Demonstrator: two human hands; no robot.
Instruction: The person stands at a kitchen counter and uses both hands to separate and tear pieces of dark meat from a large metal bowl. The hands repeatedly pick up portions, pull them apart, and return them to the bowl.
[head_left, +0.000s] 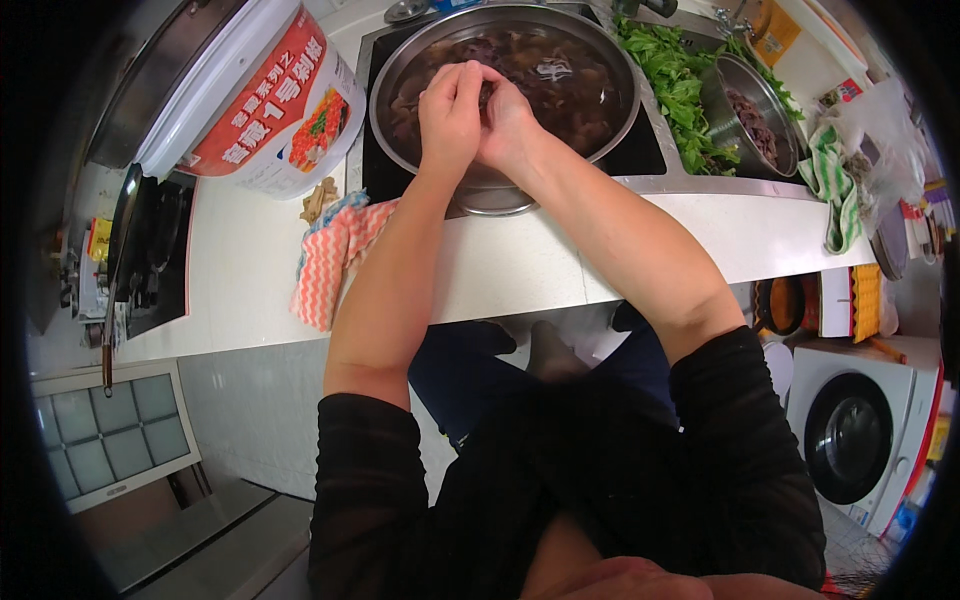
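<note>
A wide stainless steel basin (379, 127) holds dark water with brownish, soft pieces (592, 124), perhaps meat or fungus. Over its near side, my left hand (451, 112) and my right hand (506, 120) are cupped together, palms facing. Between them a dark piece shows in a small gap; the rest of it is hidden by the fingers. Below my wrists, a smaller metal rim (496, 204) juts out at the basin's near edge. To the right, a steel pot (724, 112) lies tilted among leafy greens (664, 75), with dark reddish-brown pieces (752, 127) inside.
A large white plastic bucket (292, 169) with a red label stands left of the basin. Striped cloths (326, 262) lie by its base on the white counter (247, 262). At the far left is a wok (142, 247). A green-striped cloth (832, 195) hangs at the right edge.
</note>
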